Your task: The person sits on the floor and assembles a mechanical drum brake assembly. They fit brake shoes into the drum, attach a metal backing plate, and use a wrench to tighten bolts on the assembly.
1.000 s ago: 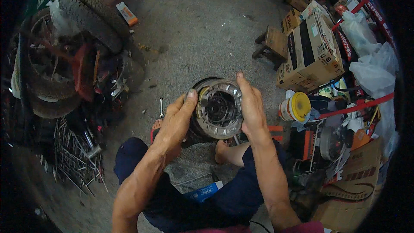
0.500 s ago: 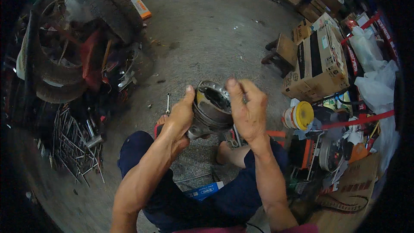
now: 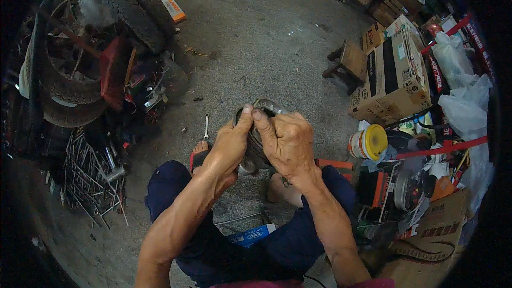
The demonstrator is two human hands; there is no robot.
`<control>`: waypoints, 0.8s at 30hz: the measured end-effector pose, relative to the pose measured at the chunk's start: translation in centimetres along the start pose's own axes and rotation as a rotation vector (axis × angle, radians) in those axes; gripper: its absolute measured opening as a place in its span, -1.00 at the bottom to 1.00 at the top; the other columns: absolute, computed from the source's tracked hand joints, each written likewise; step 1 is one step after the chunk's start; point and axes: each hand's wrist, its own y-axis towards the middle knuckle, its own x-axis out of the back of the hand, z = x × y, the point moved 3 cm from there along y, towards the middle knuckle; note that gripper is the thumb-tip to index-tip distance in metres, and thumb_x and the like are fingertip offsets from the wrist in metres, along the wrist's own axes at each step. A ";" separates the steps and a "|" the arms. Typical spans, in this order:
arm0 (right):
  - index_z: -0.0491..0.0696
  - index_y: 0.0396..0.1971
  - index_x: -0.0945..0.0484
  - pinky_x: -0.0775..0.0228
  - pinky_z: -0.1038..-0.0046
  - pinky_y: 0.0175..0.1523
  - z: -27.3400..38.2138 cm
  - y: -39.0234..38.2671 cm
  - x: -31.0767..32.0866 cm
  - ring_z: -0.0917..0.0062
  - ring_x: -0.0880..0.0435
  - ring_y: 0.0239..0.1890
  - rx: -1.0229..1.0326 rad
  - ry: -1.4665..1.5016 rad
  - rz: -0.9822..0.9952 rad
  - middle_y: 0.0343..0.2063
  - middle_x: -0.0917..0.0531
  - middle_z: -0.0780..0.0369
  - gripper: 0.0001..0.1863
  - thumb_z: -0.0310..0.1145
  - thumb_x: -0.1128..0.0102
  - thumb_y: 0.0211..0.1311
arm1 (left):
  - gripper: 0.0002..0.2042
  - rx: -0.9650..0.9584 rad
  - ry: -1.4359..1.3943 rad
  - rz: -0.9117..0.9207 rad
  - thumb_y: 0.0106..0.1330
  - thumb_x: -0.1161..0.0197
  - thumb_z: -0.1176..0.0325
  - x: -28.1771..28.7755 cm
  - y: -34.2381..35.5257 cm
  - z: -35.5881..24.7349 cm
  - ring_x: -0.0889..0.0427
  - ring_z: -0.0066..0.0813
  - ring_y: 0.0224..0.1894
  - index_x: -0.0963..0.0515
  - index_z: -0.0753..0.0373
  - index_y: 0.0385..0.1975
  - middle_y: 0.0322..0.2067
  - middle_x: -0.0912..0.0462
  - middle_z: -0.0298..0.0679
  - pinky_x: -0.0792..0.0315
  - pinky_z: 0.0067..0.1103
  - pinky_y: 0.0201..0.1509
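Note:
Between my two hands is a round, dark grey metal part, shaped like a hub with a ringed body and a paler rim at its far side. My left hand wraps its left side, thumb up on the top edge. Across the right of the top lies my right hand, fingers curled and thumb pressed beside the left thumb. Both hands hide most of the part, its opening included. A small spanner lies on the floor left of it, near my sandalled foot.
Tyres and a pile of metal rods with a hammer crowd the left. A yellow-lidded tub, a large carton and a wooden stool stand right. A blue box lies between my legs.
My right hand has come left and down over the metal part's top, its thumb now next to the left one. The left hand has shifted slightly right, and the part's opening has become covered.

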 end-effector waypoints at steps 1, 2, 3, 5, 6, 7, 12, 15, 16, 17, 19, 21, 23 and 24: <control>-0.10 -0.81 -0.47 -0.27 0.21 -0.44 -0.2 0.0 0.0 0.21 -0.50 -0.67 -0.003 0.020 -0.001 -0.77 -0.51 0.11 -0.51 -0.15 -0.09 0.30 | -0.34 -0.001 -0.016 0.011 0.35 0.00 -0.16 -0.1 0.0 -0.1 -0.57 -0.28 -0.18 -0.39 0.44 0.06 -0.10 -0.56 0.00 -0.45 -0.49 -0.13; -0.10 -0.82 -0.47 -0.26 0.21 -0.48 -0.4 0.0 0.0 0.21 -0.50 -0.69 -0.005 0.040 -0.001 -0.78 -0.50 0.11 -0.50 -0.15 -0.10 0.29 | -0.34 -0.002 -0.032 0.023 0.35 -0.04 -0.13 -0.2 -0.1 -0.2 -0.57 -0.30 -0.15 -0.38 0.48 0.07 -0.09 -0.57 -0.01 -0.46 -0.53 -0.09; -0.10 -0.83 -0.46 -0.26 0.21 -0.51 -0.5 0.0 -0.1 0.21 -0.49 -0.70 -0.015 0.058 -0.004 -0.78 -0.49 0.10 -0.50 -0.15 -0.10 0.29 | -0.35 0.020 -0.042 0.005 0.34 -0.06 -0.12 -0.4 -0.3 -0.4 -0.57 -0.31 -0.15 -0.39 0.48 0.06 -0.09 -0.57 -0.02 -0.46 -0.53 -0.09; -0.11 -0.84 -0.45 -0.24 0.21 -0.56 -0.7 -0.1 -0.2 0.20 -0.48 -0.72 -0.032 0.099 -0.010 -0.79 -0.48 0.09 -0.48 -0.14 -0.12 0.28 | -0.36 0.049 -0.073 -0.008 0.33 -0.09 -0.11 -0.7 -1.2 -1.1 -0.57 -0.32 -0.15 -0.40 0.48 0.05 -0.10 -0.58 -0.03 -0.46 -0.53 -0.09; -0.11 -0.85 -0.44 -0.24 0.21 -0.57 -0.7 -0.1 -0.2 0.20 -0.48 -0.72 -0.048 0.115 0.001 -0.80 -0.47 0.09 -0.47 -0.14 -0.12 0.28 | -0.36 0.056 -0.096 -0.002 0.33 -0.09 -0.11 -0.8 -1.6 -1.4 -0.57 -0.33 -0.14 -0.40 0.48 0.05 -0.10 -0.58 -0.02 -0.46 -0.53 -0.09; -0.12 -0.85 -0.44 -0.24 0.21 -0.58 -0.5 0.0 -0.2 0.20 -0.47 -0.72 -0.064 0.130 0.012 -0.80 -0.46 0.09 -0.47 -0.14 -0.13 0.28 | -0.35 0.063 -0.119 0.006 0.33 -0.10 -0.11 -0.8 -1.9 -1.6 -0.57 -0.34 -0.13 -0.40 0.48 0.04 -0.10 -0.57 -0.02 -0.46 -0.53 -0.08; -0.14 -0.85 -0.46 -0.24 0.23 -0.59 -0.3 0.2 -0.3 0.21 -0.47 -0.74 -0.083 0.196 0.025 -0.81 -0.45 0.08 -0.48 -0.16 -0.15 0.27 | -0.37 -0.062 -0.038 -0.056 0.34 -0.08 -0.11 -0.2 -1.6 -1.4 -0.58 -0.39 -0.14 -0.42 0.47 0.03 -0.15 -0.59 -0.05 -0.48 -0.53 -0.13; -0.15 -0.84 -0.47 -0.23 0.23 -0.59 -0.1 0.4 0.0 0.22 -0.46 -0.75 -0.090 0.214 0.036 -0.81 -0.45 0.07 -0.49 -0.17 -0.16 0.26 | -0.40 -0.069 0.023 -0.062 0.36 -0.05 -0.11 -0.1 -1.7 -1.6 -0.57 -0.41 -0.16 -0.44 0.43 0.01 -0.18 -0.61 -0.08 -0.48 -0.54 -0.14; -0.15 -0.84 -0.47 -0.23 0.24 -0.59 0.0 0.4 0.0 0.22 -0.46 -0.75 -0.095 0.228 0.034 -0.81 -0.46 0.07 -0.49 -0.18 -0.16 0.26 | -0.41 -0.073 0.046 -0.049 0.36 -0.04 -0.11 -0.1 -1.8 -1.6 -0.57 -0.41 -0.17 -0.45 0.41 0.01 -0.19 -0.61 -0.09 -0.47 -0.54 -0.14; -0.15 -0.84 -0.47 -0.22 0.24 -0.60 0.0 0.4 0.0 0.22 -0.45 -0.76 -0.100 0.242 0.033 -0.81 -0.46 0.07 -0.49 -0.18 -0.16 0.26 | -0.41 -0.075 0.043 -0.038 0.36 -0.04 -0.12 0.0 -1.7 -1.6 -0.57 -0.41 -0.17 -0.46 0.41 0.00 -0.19 -0.61 -0.09 -0.47 -0.55 -0.14; -0.16 -0.84 -0.47 -0.22 0.25 -0.60 0.3 0.5 0.1 0.22 -0.45 -0.76 -0.092 0.215 0.042 -0.81 -0.45 0.07 -0.50 -0.19 -0.16 0.26 | -0.41 -0.079 0.039 -0.020 0.36 -0.03 -0.13 0.1 -1.7 -1.5 -0.57 -0.41 -0.18 -0.46 0.40 -0.01 -0.20 -0.61 -0.09 -0.46 -0.55 -0.13; -0.16 -0.84 -0.46 -0.22 0.25 -0.60 0.4 0.5 -0.1 0.22 -0.45 -0.76 -0.082 0.203 0.051 -0.81 -0.45 0.07 -0.50 -0.20 -0.16 0.26 | -0.40 -0.076 0.016 -0.034 0.36 -0.03 -0.13 0.2 -1.8 -1.5 -0.56 -0.42 -0.18 -0.46 0.40 -0.01 -0.19 -0.61 -0.09 -0.46 -0.55 -0.13; -0.15 -0.85 -0.45 -0.22 0.25 -0.60 0.3 0.5 -0.1 0.23 -0.45 -0.76 -0.074 0.197 0.060 -0.82 -0.45 0.08 -0.50 -0.21 -0.17 0.26 | -0.40 -0.085 -0.008 -0.042 0.36 -0.03 -0.13 0.0 -1.8 -1.6 -0.56 -0.42 -0.18 -0.46 0.41 -0.01 -0.19 -0.61 -0.08 -0.46 -0.55 -0.13; -0.15 -0.85 -0.45 -0.21 0.25 -0.60 0.3 0.5 -0.1 0.23 -0.45 -0.76 -0.061 0.191 0.055 -0.82 -0.44 0.08 -0.50 -0.21 -0.17 0.25 | -0.39 -0.096 -0.020 -0.046 0.36 -0.03 -0.14 -0.1 -1.9 -1.6 -0.56 -0.42 -0.18 -0.46 0.42 -0.01 -0.19 -0.61 -0.08 -0.46 -0.55 -0.13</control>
